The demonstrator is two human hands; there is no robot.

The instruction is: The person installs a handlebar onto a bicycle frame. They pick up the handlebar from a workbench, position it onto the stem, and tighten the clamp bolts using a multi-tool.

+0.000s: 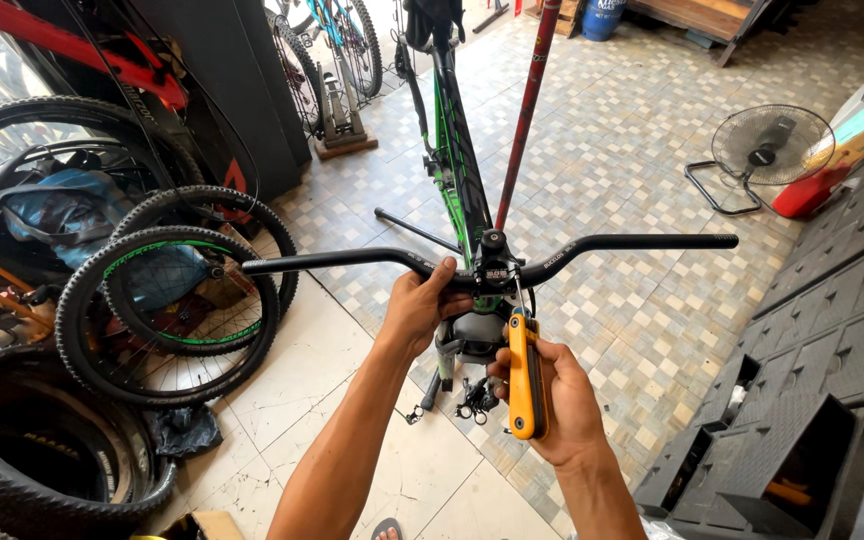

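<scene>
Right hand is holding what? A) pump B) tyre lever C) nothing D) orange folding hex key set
D: the right hand grips an orange folding hex key set, one key reaching up to the stem, while the left hand holds the handlebar.

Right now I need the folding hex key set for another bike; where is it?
In the head view, the yellow hex key set is in the right hand, just below the handlebar clamp.

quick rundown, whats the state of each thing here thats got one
handlebar: bare, no grips, gripped beside the stem
left hand: closed around handlebar
right hand: holding folding hex key set
folding hex key set: one key out, at the stem
floor fan: upright
</scene>
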